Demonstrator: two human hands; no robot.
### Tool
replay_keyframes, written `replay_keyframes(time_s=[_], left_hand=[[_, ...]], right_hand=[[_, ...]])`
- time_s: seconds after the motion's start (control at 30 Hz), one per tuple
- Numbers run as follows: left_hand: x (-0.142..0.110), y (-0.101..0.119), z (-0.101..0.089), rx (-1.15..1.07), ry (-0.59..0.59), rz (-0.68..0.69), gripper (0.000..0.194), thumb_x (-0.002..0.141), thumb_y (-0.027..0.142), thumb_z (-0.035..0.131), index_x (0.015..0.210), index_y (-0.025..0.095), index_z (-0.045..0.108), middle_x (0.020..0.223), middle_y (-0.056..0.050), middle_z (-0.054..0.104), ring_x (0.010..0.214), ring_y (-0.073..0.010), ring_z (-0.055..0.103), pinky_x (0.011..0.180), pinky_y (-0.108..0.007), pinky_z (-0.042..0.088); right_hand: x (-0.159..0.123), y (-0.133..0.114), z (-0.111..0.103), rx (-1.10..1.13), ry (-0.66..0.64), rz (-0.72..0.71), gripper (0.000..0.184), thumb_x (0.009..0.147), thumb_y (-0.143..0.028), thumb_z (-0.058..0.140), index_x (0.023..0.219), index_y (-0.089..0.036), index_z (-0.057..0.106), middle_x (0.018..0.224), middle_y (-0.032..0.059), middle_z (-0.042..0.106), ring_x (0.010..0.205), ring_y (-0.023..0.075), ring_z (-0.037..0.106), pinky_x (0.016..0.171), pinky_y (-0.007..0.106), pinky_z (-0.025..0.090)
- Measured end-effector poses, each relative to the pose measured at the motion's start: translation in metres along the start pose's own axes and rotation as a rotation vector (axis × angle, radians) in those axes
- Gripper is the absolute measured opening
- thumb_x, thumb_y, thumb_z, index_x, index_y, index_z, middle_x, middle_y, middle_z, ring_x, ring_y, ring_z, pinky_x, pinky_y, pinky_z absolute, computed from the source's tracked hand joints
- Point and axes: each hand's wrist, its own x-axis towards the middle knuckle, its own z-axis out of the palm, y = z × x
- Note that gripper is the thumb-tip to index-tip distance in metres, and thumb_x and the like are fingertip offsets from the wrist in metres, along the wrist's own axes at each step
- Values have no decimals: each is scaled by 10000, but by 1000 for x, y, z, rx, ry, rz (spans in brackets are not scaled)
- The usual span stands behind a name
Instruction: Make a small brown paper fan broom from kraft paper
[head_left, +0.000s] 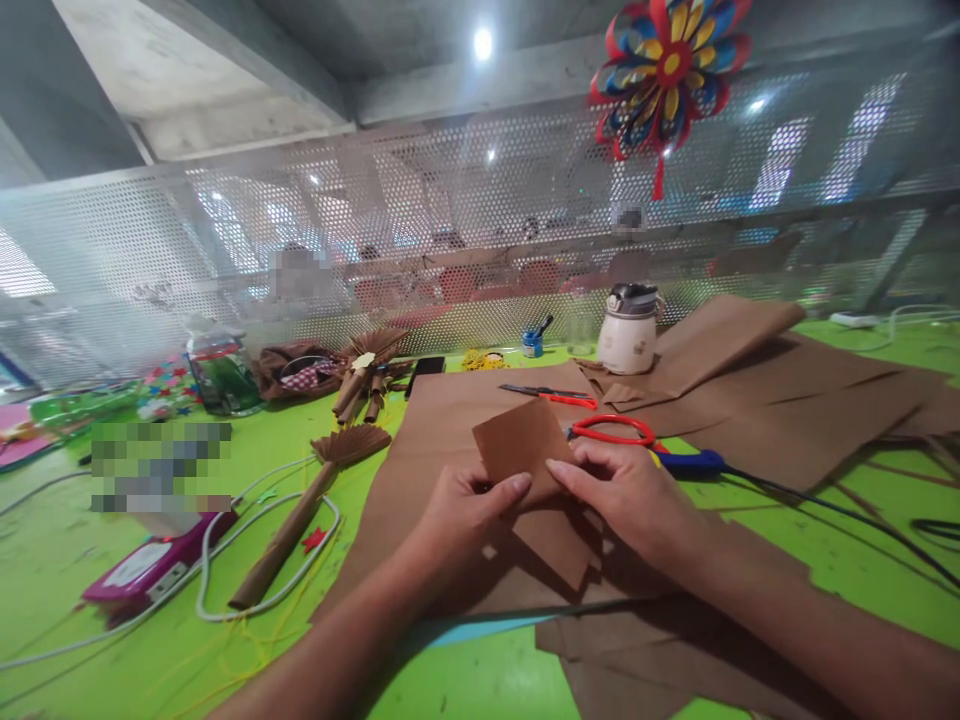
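We see a green surface (465, 680) carrying loose brown sheets (795, 400) on the right and one broad sheet (427, 440) spread in the middle. On the left lies a stalk (285, 540) with a pleated fan top, and a cluster (364, 390) of similar ones sits farther back; we judge these done. Scissors (574, 401) rest on the broad sheet. Above it, the left hand (469, 510) and right hand (626, 480) share the small paper (521, 435), each with its fingers pinched close on an edge, thumbs on top. Below the thumbs hangs a flap or second piece; we cannot tell which. We see no pleats in the paper, so we judge its shaping early, with most left. Smallest is a red star (313, 540) beside the stalk.
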Motion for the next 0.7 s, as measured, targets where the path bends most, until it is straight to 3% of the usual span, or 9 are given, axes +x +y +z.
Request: replay_keyframes(time_s=[0.2,0.3,0.4,0.53,0.7], left_hand=[[5,-4,-3,-46,-48,-3,426,652,442,735,821,50,736,719,-123,705,684,-250,639,593,-321,494],[6,-3,-3,-79,-60,1,432,652,448,735,824,52,735,715,-127,705,694,-257,644,600,-327,498],[4,-1,-2,-90,-57,3,414,662,448,727,816,63,735,722,-127,707,708,-258,650,627,-334,505],[3,0,-1,-70,-50,23,396,671,435,724,815,66,734,749,-122,712,736,-264,650,652,-343,507],[5,-2,-2,-67,-65,23,393,688,412,719,866,62,725,826,-134,717,777,-271,652,686,-349,508]], right_hand=[[1,3,3,152,4,33,258,718,-411,620,675,-172,535,620,-2,539,561,122,465,518,254,373],[3,6,6,362,17,67,368,667,-420,693,885,-185,513,661,-22,557,578,126,510,528,249,402],[2,8,5,455,-78,108,456,684,-430,700,1009,-177,505,679,-28,556,577,112,500,508,231,384],[0,8,3,420,-214,168,315,706,-403,691,835,-129,605,681,-6,559,559,81,440,491,217,328],[1,13,5,479,-178,205,295,679,-385,717,804,-134,625,613,-29,532,511,68,405,468,210,294]])
